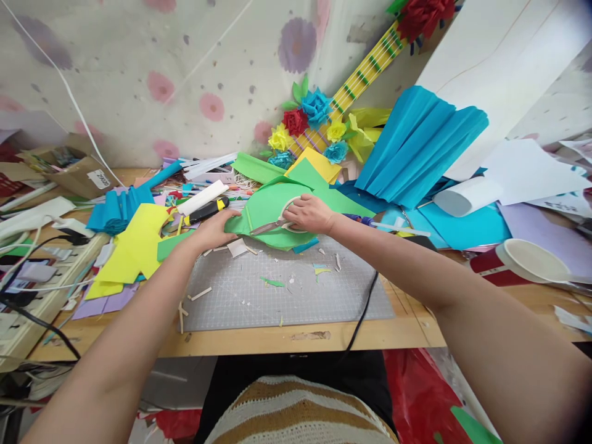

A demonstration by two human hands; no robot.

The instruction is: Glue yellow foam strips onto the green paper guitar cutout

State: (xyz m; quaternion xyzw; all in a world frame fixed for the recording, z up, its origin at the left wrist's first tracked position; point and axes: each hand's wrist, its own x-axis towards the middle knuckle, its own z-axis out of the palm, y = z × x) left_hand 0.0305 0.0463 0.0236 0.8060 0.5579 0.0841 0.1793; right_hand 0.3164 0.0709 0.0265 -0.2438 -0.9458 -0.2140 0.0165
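Observation:
My right hand [309, 214] is closed round the white handles of a pair of scissors [269, 227], whose metal blades point left over a large sheet of green paper [266, 206]. At the left end of that sheet, my left hand [215, 232] grips its edge; some of the fingertips are hidden. The green sheet lies bent over the back of a grey cutting mat [291, 302]. A black and yellow utility knife [206, 211] sits just behind my left hand. Yellow paper cut-outs [136, 243] lie to its left.
Small paper scraps [272, 282] dot the mat. A paper-flower guitar [319, 132] leans against the wall, with pleated blue crepe paper [416, 145] beside it. A red and white paper cup [518, 262] stands right. Power strips [60, 283] and cords crowd the left.

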